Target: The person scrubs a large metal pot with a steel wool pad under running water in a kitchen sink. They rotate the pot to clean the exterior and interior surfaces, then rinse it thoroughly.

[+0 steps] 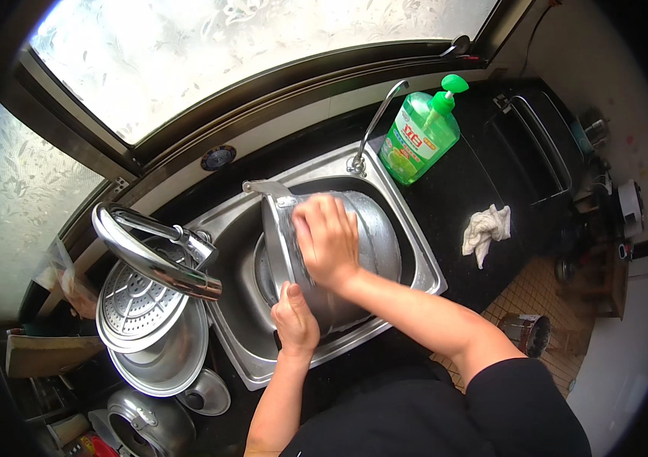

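A large aluminium pot (378,234) lies on its side in the stainless steel sink (232,343), its mouth facing left. My left hand (296,323) grips the near side of the pot at its rim, thumb up; a dark piece, perhaps a handle, shows beside the fingers. Against the pot's outer wall, near the rim, my right hand (327,240) presses with bent fingers. It is slightly blurred, and whatever may be under the fingers is hidden. A metal loop handle (267,187) sticks out at the pot's far side.
A chrome faucet (158,257) arches over the sink's left side, near a perforated steamer tray (141,308), a metal basin (170,360) and a lidded pot (158,420). Behind right stand a thin spout (378,123) and a green dish soap bottle (418,140). A crumpled cloth (487,228) lies right.
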### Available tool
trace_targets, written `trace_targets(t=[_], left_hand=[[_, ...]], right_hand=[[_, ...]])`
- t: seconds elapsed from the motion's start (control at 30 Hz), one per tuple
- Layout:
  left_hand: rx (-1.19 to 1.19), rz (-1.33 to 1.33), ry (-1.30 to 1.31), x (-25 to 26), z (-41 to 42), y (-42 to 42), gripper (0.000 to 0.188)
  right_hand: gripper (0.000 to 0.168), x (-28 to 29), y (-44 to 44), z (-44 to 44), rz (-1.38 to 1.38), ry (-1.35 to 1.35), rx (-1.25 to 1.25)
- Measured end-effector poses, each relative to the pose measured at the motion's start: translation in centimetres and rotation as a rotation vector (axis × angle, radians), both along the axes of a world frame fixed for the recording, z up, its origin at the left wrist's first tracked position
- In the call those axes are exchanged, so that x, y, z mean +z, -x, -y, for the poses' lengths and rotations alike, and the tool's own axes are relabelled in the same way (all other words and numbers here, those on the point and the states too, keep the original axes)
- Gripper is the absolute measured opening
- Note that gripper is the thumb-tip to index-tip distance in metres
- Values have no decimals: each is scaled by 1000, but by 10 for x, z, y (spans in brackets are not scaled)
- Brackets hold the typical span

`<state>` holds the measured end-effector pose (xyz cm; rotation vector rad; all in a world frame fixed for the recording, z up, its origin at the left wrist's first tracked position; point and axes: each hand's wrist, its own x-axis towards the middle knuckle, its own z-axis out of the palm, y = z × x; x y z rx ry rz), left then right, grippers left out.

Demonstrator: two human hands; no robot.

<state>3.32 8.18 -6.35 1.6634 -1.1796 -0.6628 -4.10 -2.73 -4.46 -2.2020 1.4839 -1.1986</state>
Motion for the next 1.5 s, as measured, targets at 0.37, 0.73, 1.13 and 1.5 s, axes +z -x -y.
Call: trace_targets(t=[0.37,0.73,1.13,1.5], left_hand=[[35,-23,98,-2,1,-2,46],[31,70,27,-2,2,1,46],[-3,140,2,3,5,7,33],[1,128,-29,2,2,3,34]], right_hand=[[16,-7,22,-55,-24,177,142],[11,-8,7,37,-164,-82,-121],[12,-9,14,49,-335,-161,-173],[17,-16,56,-18,-186,74,15]])
